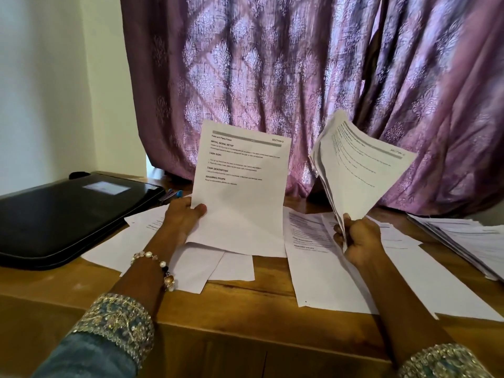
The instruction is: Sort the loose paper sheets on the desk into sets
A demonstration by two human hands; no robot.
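My left hand (182,219) pinches the lower left corner of a single printed sheet (242,186) and holds it upright above the desk. My right hand (357,241) grips the bottom of a fanned bunch of several printed sheets (360,167), raised and tilted to the right. Loose white sheets (324,257) lie scattered flat over the wooden desk (245,304) under and between both hands. A separate stack of sheets (469,241) lies at the desk's right edge.
A shut black laptop (65,214) lies at the back left of the desk, with pens (171,193) beside it. A purple patterned curtain (300,77) hangs right behind the desk. A white wall (54,91) stands at the left.
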